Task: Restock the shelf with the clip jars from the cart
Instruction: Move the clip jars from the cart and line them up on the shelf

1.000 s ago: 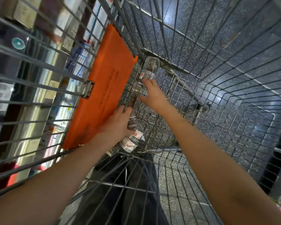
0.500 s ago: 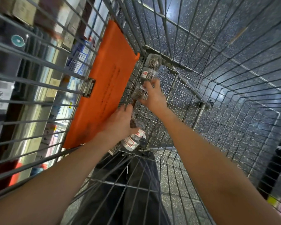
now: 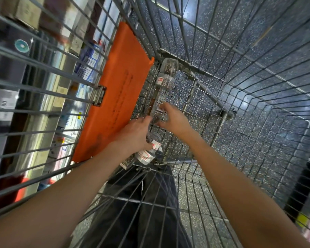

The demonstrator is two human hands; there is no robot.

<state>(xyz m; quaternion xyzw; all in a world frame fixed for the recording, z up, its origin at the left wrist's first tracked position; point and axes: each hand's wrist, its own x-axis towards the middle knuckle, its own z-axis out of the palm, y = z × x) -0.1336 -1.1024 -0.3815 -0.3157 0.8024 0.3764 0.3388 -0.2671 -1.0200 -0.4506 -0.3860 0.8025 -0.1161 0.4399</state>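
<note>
wire cart (image 3: 213, 97) over speckled floor (image 3: 222, 33); orange panel (image 3: 122, 93) beside a row of clip jars (image 3: 165, 76). left hand (image 3: 134, 135) and right hand (image 3: 175, 119) each grip jars.

A row of clip jars (image 3: 165, 76) lies on the cart (image 3: 240, 122) floor at frame centre, running from upper middle down toward the person. A flat panel (image 3: 118, 93) leans against the cart's left wall, just left of the jars. Shelves (image 3: 25, 68) fill the frame's left, outside the wire.
</note>
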